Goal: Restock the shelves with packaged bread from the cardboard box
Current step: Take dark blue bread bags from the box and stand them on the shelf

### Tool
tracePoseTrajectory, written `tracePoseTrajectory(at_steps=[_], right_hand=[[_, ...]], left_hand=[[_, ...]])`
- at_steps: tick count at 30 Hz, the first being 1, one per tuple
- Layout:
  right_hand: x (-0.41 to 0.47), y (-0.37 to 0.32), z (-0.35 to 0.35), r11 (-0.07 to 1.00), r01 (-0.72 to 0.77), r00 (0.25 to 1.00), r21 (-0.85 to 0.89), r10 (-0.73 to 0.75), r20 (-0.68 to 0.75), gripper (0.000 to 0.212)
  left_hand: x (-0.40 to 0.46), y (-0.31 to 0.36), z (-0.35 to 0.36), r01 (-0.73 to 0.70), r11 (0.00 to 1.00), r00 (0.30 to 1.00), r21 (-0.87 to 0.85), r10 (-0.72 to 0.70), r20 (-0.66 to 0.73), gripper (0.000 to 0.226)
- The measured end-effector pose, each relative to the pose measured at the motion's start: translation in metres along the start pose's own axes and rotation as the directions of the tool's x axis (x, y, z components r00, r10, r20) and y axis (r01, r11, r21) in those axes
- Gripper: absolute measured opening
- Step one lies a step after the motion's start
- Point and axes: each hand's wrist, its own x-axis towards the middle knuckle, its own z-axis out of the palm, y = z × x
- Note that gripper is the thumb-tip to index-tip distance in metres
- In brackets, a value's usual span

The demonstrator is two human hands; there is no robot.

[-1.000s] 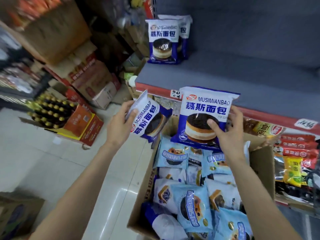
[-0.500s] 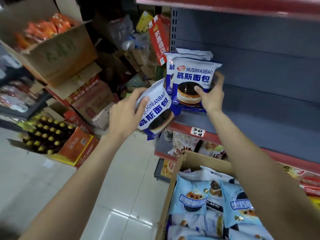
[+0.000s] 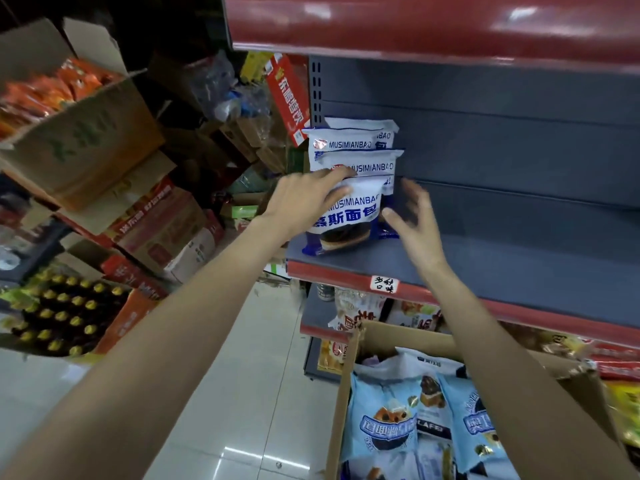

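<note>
I am facing the grey shelf (image 3: 519,271), its long deck mostly bare, and every place below is given from it. At its left end, three or four MUSIMIANBAO bread packets (image 3: 353,157) are standing upright in a front-to-back row, faces outward so the printed fronts read from the aisle. My left hand (image 3: 304,199) is resting on the upper left corner of the front packet (image 3: 346,220), fingers nearly straight and close together across the top, probably steadying it so it does not tip forward off the edge. My right hand (image 3: 415,223) is hovering just right of that packet, fingers spread and blurred, gripping nothing I can see. Below the shelf, the cardboard box (image 3: 398,337) is sitting open, light blue bread packets (image 3: 384,424) still piled inside, so I judge restocking far from finished. Left of the shelf, stacked cartons (image 3: 86,140) and a tray of gold-capped bottles (image 3: 62,317) are crowding the aisle. Above, the red upper shelf (image 3: 415,26) is overhanging, limiting headroom for taller stacking.
</note>
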Motion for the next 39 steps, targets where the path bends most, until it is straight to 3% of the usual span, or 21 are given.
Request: tracePoseTrajectory(at_steps=[4, 8, 12, 18, 22, 25, 28, 31, 34, 37, 39], right_hand=[[-0.012, 0.006, 0.013, 0.975, -0.011, 0.998, -0.222, 0.026, 0.064, 0.088], [0.000, 0.006, 0.035, 0.938, -0.076, 0.996, -0.337, 0.059, -0.061, 0.091], [0.001, 0.007, 0.057, 0.903, -0.141, 0.987, -0.406, 0.099, -0.124, 0.090], [-0.034, 0.008, 0.047, 0.948, -0.059, 0.987, -0.314, 0.009, -0.158, 0.088], [-0.093, 0.009, 0.004, 0.903, 0.096, 0.988, -0.419, -0.137, -0.069, 0.055], [-0.153, 0.017, -0.043, 0.837, 0.207, 0.977, -0.506, -0.206, 0.059, 0.034], [-0.214, 0.035, -0.094, 0.816, 0.165, 0.980, -0.554, -0.073, 0.185, 0.027], [-0.270, 0.068, -0.137, 0.802, 0.048, 0.979, -0.595, 0.082, 0.188, 0.021], [-0.314, 0.101, -0.165, 0.751, -0.052, 0.951, -0.658, 0.238, 0.196, 0.030], [-0.352, 0.133, -0.176, 0.657, -0.018, 0.910, -0.754, 0.323, 0.259, 0.039], [-0.371, 0.147, -0.174, 0.584, 0.070, 0.911, -0.809, 0.293, 0.290, 0.039]], left_hand=[[0.020, 0.001, 0.036, -0.078, 0.990, 0.996, 0.120, 0.083, -0.043, 0.038], [0.029, -0.010, 0.052, 0.088, 0.957, 0.985, 0.277, -0.042, -0.167, 0.031], [0.019, -0.010, 0.059, 0.197, 0.963, 0.959, 0.185, -0.151, -0.240, 0.032], [-0.016, 0.027, 0.029, 0.328, 0.940, 0.938, -0.093, -0.336, -0.085, 0.043], [-0.057, 0.080, 0.003, 0.378, 0.876, 0.915, -0.300, -0.402, -0.022, 0.034], [-0.095, 0.125, -0.007, 0.466, 0.773, 0.881, -0.431, -0.452, 0.140, 0.027], [-0.140, 0.168, 0.002, 0.600, 0.585, 0.799, -0.546, -0.457, 0.390, 0.029], [-0.186, 0.207, 0.021, 0.669, 0.549, 0.738, -0.501, -0.406, 0.539, 0.034], [-0.229, 0.240, 0.041, 0.725, 0.562, 0.645, -0.398, -0.351, 0.679, 0.031], [-0.269, 0.271, 0.058, 0.760, 0.601, 0.526, -0.247, -0.345, 0.777, 0.042], [-0.291, 0.290, 0.064, 0.780, 0.603, 0.446, -0.170, -0.344, 0.826, 0.047]])
